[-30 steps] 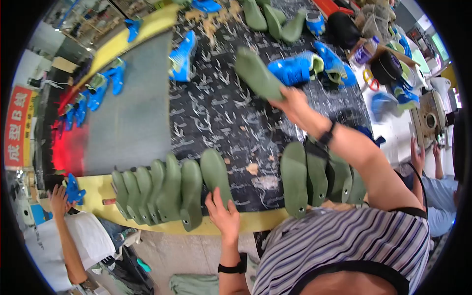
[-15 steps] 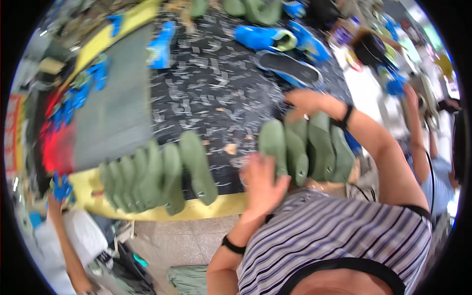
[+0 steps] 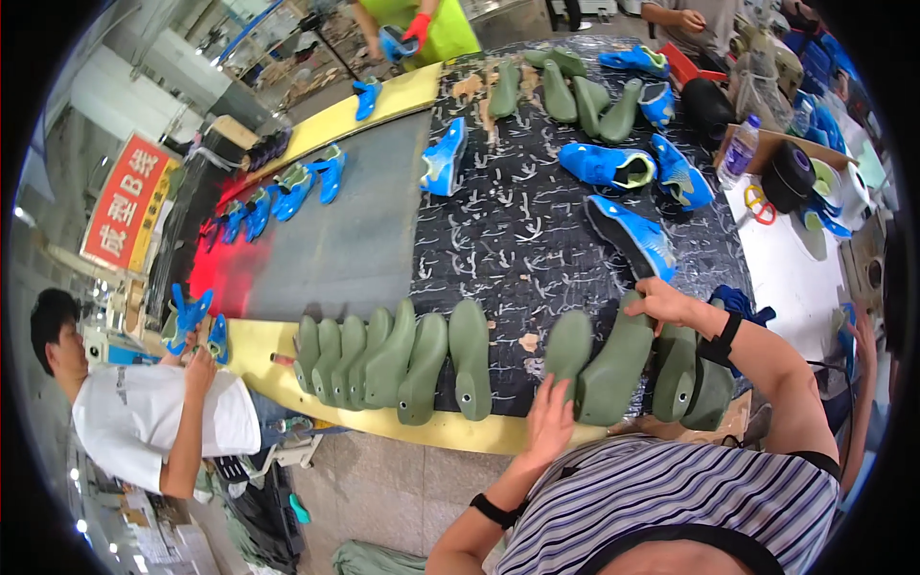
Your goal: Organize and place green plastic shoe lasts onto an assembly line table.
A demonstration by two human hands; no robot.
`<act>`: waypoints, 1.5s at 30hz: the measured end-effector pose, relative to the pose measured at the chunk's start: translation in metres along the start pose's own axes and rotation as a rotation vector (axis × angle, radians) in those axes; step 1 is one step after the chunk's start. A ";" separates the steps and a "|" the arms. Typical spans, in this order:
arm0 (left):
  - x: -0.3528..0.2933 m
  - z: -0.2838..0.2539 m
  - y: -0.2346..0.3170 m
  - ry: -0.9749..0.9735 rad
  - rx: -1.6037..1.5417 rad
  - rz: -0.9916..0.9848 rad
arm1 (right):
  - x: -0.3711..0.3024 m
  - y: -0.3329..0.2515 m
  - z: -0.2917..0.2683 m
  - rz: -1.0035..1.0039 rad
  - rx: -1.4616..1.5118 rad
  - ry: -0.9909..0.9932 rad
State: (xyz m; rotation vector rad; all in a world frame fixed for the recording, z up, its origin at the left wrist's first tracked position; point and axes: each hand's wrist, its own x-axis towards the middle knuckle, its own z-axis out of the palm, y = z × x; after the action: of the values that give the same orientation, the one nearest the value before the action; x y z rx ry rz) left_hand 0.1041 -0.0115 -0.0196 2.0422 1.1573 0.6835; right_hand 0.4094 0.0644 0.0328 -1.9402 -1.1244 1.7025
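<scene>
Here, grasps in right-hand grip [image 3: 663,301] the far end of a green shoe last [image 3: 615,369] at the worktop's [image 3: 491,257] near edge, aligned lengthwise nearward and slightly left from grip. With left hand [image 3: 549,420], touches adjacent last's [image 3: 571,337] near end; cannot tell whether clenched.

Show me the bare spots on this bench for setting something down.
Free: the middle of the black mat, between the grey panel and the blue shoe beyond the right hand; also that panel's near half. Crowded: the near edge, mostly lined with green foot forms, and the far right, with shoes.
</scene>
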 end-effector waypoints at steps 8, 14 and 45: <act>-0.009 -0.037 -0.027 0.072 0.195 -0.177 | -0.026 -0.023 -0.023 -0.173 0.654 0.239; -0.012 -0.034 -0.023 0.048 0.226 -0.162 | 0.069 -0.082 -0.022 -0.432 1.004 0.552; 0.029 0.083 0.108 -0.586 -0.009 0.227 | -0.056 0.144 -0.087 -0.436 -0.787 0.157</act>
State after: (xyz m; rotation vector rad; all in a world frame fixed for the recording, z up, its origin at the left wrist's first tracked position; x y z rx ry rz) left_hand 0.2328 -0.0510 0.0147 2.1751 0.5903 0.1594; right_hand 0.5417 -0.0464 -0.0085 -1.9401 -2.1756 0.9170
